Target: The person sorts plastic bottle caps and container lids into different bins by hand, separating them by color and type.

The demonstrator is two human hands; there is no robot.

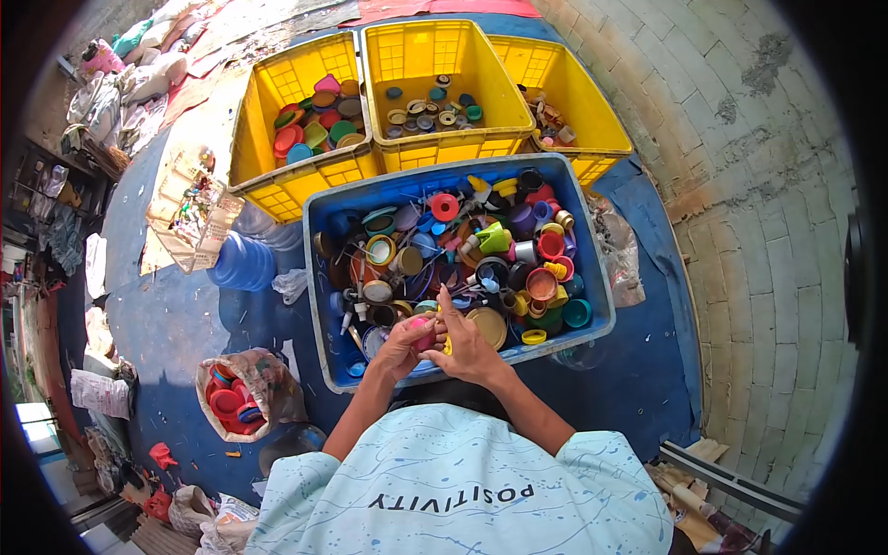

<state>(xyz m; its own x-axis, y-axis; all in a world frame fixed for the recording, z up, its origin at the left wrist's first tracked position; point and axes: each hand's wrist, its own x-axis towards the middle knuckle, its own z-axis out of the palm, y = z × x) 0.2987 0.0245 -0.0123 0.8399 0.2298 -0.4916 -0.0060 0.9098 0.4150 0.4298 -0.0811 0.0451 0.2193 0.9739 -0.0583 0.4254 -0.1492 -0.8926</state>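
Note:
Both hands are over the near edge of a blue crate [319, 277] filled with mixed plastic caps and lids. My left hand [404, 347] is closed around a pink cap [424, 335]. Close beside it on the right, my right hand [465, 347] has its index finger raised and its thumb toward the pink cap; a small yellow piece [448, 345] shows at its palm side, and whether it is gripped is unclear. A wide tan lid [487, 327] lies just beyond my right hand. Further back in the pile are a green cap [494, 238] and a red ring-shaped cap [445, 206].
Behind the blue crate stand a left yellow crate [254, 120] with colored lids, a middle yellow crate [416, 46] and a right yellow crate [592, 111]. A sack [277, 384] of red lids and a blue water jug [242, 262] are at left. A block wall [768, 185] rises at right.

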